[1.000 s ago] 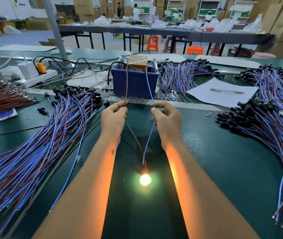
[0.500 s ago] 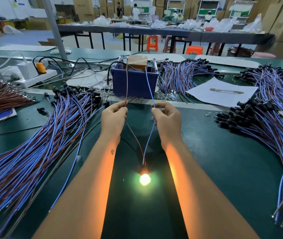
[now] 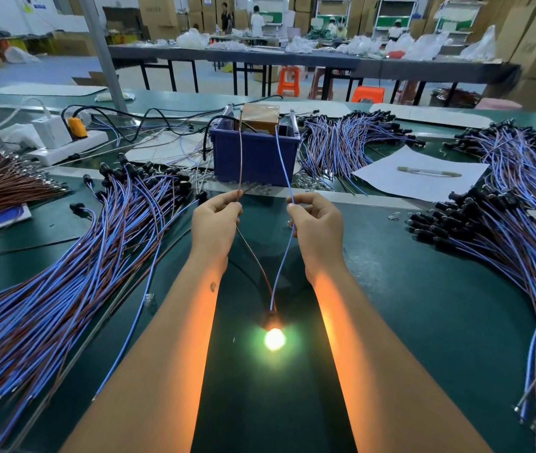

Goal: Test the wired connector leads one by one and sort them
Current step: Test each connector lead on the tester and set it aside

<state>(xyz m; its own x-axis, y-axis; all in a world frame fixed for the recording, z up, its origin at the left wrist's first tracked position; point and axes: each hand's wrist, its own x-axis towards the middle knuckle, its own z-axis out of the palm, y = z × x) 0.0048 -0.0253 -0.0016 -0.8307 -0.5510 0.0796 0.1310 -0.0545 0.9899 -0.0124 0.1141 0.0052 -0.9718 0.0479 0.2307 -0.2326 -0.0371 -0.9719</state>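
Both hands raised over the green counter (image 3: 423, 322). Left hand (image 3: 216, 223) pinches the brown wire (image 3: 239, 158); right hand (image 3: 317, 225) pinches the blue wire (image 3: 282, 158). Both wires run up to the blue bin (image 3: 255, 158) and down to a lit bulb (image 3: 274, 338) glowing between the forearms. Bundles of blue-and-brown leads lie left (image 3: 63, 273) and right (image 3: 505, 250) on the counter.

head cam | looks forward and down | close over hands (image 3: 266, 223) | green bench (image 3: 423, 305)
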